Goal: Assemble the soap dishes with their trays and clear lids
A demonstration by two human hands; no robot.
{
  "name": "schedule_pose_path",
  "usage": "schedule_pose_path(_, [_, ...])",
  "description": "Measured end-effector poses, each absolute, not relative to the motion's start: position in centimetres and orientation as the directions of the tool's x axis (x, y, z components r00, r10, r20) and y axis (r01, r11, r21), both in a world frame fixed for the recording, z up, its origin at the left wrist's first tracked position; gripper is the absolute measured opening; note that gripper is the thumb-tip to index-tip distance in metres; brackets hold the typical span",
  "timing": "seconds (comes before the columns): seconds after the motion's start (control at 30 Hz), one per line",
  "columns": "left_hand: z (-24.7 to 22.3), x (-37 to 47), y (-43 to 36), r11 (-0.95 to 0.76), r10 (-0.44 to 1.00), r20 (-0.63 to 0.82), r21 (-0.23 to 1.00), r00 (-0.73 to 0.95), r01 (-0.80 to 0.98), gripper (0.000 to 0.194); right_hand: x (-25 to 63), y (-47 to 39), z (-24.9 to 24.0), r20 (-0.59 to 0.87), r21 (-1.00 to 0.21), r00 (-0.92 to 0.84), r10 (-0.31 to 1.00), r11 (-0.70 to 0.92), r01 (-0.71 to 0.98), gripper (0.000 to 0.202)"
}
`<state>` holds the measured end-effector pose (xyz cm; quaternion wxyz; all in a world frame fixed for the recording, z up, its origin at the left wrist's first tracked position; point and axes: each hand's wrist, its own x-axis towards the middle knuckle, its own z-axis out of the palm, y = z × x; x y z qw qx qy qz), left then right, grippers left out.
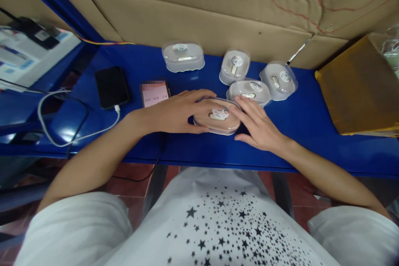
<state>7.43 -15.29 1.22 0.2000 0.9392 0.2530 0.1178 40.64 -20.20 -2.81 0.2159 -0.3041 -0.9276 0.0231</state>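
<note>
Clear plastic box (220, 124) sits near front edge of blue table (199, 149). Left hand (177, 111) grips its left end; right hand (260, 126) loosely spread, fingertips at right end. Risk: over-pushing away could knock the similar box behind (243, 87) into rear-right box (279, 85).

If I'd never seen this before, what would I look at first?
Probably the left hand and right hand on either side of a clear box on the bright blue table. Next might come the black stars on the white shirt below, then the lit screen reading 00:09:24 beside the left hand.
</note>
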Motion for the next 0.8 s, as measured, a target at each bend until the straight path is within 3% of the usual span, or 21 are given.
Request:
schedule_pose_path(0.13, [2.3, 5.8, -14.4, -0.736, 0.628, 0.043, 0.355, 0.777, 0.576, 0.066, 43.3, -18.4, -1.7, 0.437, -0.165, -0.543, 0.717, 0.658, 0.735, 0.082])
schedule_pose_path(0.3, [1.6, 4.5, -12.7, -0.670, 0.735, 0.092, 0.259, 0.672, 0.696, 0.066, 45.9, -16.8, -1.2, 0.332, -0.140, -0.480, 0.812, 0.546, 0.826, 0.070])
schedule_pose_path(0.53, [0.2, 4.8, -11.8, -0.666, 0.746, 0.176, 0.198, 0.642, 0.719, 0.065, 44.9, -17.5, -1.0, 0.338, -0.091, -0.606, 0.720, 0.666, 0.741, 0.057])
schedule_pose_path(0.67, [0.0, 5.7, -12.4, -0.702, 0.711, 0.233, 0.186, 0.663, 0.688, 0.066, 43.7, -18.3, -1.1, 0.326, -0.056, -0.689, 0.647, 0.741, 0.669, 0.060])
schedule_pose_path(0.8, [0.0, 7.6, -14.3, -0.811, 0.574, 0.304, 0.079, 0.761, 0.580, 0.058, 42.9, -18.9, -1.4, 0.315, -0.038, -0.721, 0.617, 0.767, 0.640, 0.068])
